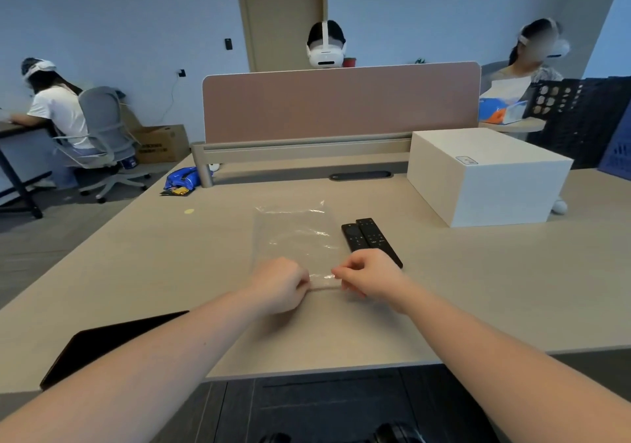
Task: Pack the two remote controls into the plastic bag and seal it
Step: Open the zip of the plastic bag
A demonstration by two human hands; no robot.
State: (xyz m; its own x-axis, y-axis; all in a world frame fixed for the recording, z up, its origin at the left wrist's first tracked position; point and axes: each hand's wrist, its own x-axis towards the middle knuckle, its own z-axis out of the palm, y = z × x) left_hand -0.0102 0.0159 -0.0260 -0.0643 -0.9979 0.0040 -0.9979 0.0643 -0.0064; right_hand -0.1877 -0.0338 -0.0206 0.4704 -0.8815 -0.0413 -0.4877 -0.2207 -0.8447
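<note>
A clear plastic bag [296,238] lies flat on the beige desk [143,265], its near edge toward me. My left hand [280,284] and my right hand [370,277] each pinch that near edge, a short strip of it stretched between them. Two black remote controls lie side by side just right of the bag: the left remote [355,237] and the longer right remote [377,239]. My right hand covers their near ends. The bag looks empty.
A white box [488,176] stands at the back right. A pink divider screen [341,101] runs across the desk's far side. A black flat tablet [102,343] lies near the front left edge. A blue pouch [182,179] sits back left. People with headsets sit around.
</note>
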